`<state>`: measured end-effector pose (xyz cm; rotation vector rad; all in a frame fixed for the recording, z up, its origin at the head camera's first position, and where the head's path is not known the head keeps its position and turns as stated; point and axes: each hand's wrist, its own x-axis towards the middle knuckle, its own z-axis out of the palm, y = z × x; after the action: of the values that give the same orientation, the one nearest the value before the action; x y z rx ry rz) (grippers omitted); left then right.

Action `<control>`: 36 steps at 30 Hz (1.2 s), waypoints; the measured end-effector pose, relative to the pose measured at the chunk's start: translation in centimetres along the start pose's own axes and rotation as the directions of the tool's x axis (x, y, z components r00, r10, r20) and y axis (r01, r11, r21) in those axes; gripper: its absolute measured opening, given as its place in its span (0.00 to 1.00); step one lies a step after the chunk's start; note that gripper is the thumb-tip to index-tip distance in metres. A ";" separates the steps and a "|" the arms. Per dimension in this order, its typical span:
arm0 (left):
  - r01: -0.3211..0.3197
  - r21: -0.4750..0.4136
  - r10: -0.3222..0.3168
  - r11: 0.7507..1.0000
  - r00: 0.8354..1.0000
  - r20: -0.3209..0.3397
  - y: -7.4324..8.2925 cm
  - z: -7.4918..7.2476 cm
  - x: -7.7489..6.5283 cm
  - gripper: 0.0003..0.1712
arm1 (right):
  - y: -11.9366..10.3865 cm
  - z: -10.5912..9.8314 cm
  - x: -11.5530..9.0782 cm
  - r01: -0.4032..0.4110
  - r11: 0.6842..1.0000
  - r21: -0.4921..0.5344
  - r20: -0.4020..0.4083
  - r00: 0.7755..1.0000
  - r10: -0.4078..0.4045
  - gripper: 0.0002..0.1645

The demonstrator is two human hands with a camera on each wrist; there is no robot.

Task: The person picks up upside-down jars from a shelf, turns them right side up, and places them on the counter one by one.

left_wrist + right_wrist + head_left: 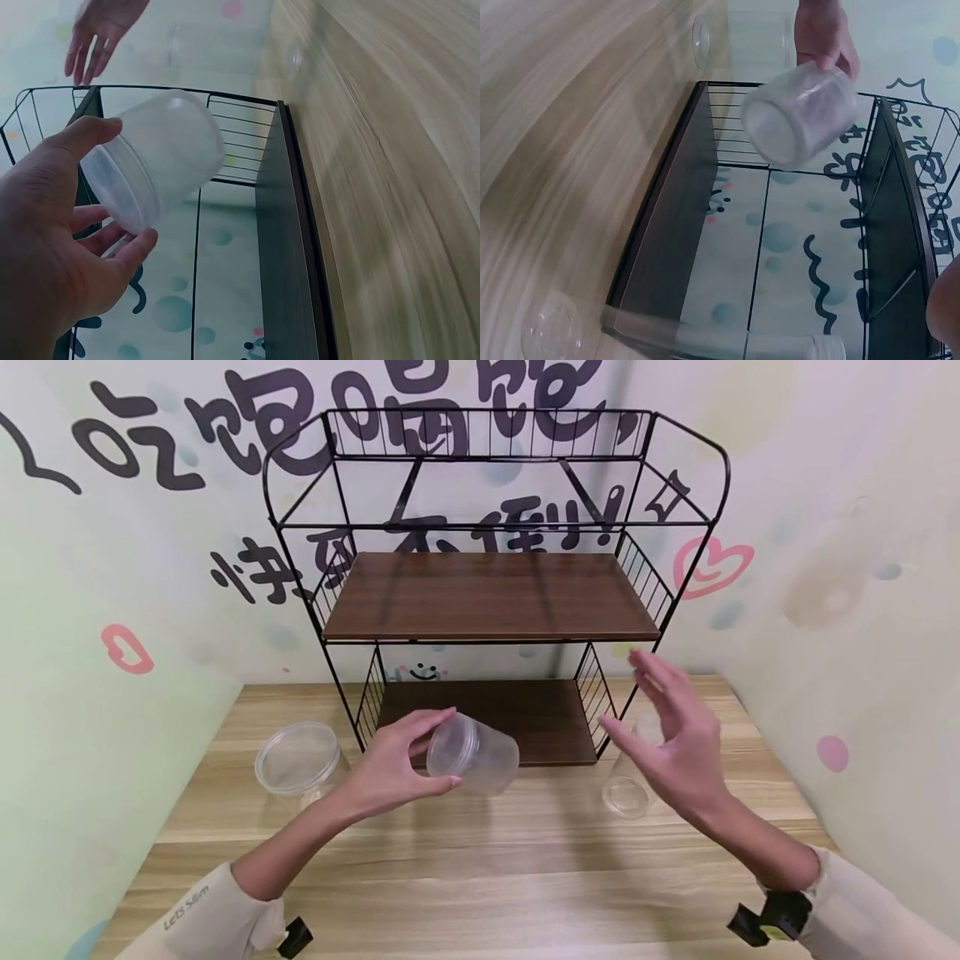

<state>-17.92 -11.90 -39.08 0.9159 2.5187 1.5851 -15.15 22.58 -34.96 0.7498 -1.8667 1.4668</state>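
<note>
My left hand point(386, 768) grips a clear plastic jar point(491, 760) by its lidded end, thumb and fingers on opposite sides. The jar is tilted in the air in front of the rack's lower shelf, its base pointing right. My right hand point(686, 747) is raised at the right with thumb and fingers spread, holding nothing. Behind and below it stands a clear tall container point(628, 795) on the table, partly hidden by the hand. In the right wrist view a clear container with a narrower neck point(829, 346) shows along the bottom edge.
A black wire rack point(495, 524) with brown wooden shelves point(487, 597) stands at the back of the wooden table point(495, 885). A wide clear lidded jar point(297, 758) stands on the left. Painted walls point(832, 568) enclose the table on the back and sides.
</note>
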 end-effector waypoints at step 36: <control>-0.017 0.582 -0.132 0.813 0.968 0.213 -2.4 2.2 0.0 0.48 | 3.0 -3.3 7.7 -0.407 0.868 -0.285 -0.082 0.913 0.401 0.53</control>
<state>-18.35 -10.82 -42.10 0.9811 2.8403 0.6073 -21.90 26.07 -30.29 0.2021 -2.2581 1.3746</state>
